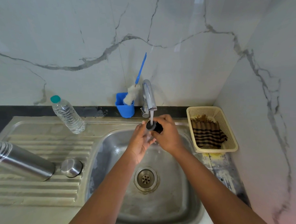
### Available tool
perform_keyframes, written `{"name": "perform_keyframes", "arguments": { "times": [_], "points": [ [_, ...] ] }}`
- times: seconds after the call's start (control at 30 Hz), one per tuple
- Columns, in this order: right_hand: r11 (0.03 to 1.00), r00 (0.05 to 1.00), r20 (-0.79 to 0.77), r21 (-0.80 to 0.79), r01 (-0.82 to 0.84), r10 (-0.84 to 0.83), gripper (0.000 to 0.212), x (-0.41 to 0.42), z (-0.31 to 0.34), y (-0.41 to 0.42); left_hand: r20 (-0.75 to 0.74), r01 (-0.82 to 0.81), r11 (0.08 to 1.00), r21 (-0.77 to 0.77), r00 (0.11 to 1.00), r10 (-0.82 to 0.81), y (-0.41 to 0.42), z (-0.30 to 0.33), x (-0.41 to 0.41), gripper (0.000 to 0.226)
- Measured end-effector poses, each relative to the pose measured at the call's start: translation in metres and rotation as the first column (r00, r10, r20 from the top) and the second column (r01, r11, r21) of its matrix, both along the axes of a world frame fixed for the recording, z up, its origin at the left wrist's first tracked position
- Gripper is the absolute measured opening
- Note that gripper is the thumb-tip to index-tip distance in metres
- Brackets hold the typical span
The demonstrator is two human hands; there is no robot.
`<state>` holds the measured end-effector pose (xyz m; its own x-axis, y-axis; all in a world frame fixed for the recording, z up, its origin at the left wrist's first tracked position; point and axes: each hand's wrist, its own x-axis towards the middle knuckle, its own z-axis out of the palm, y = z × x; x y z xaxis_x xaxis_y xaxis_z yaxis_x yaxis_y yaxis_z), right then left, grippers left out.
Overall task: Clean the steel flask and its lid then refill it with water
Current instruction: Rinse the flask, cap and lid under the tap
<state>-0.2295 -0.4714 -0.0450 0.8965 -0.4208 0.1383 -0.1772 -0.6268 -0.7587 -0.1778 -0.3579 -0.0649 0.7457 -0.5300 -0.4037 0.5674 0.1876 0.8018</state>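
The steel flask (23, 159) is laid at the lower left, no writing seen. Its black lid (154, 126) is gripped by the right hand (166, 134) under tap (149, 96) water; the left hand (141, 140) is spread below.

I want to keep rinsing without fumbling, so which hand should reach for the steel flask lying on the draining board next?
Left, probably. The left hand is open under the tap water, holding nothing, and is nearer the steel flask. The right hand grips the black inner lid.
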Motion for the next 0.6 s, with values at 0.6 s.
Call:
{"name": "perform_keyframes", "arguments": {
  "times": [0.6],
  "points": [
    [0.977, 0.915, -0.402, -0.204, -0.053, -0.034, 0.040, -0.027, -0.018, 0.021, -0.059, 0.055, 0.929, 0.367, 0.998, -0.036, 0.044, -0.029, -0.001, 0.022]
  ]
}}
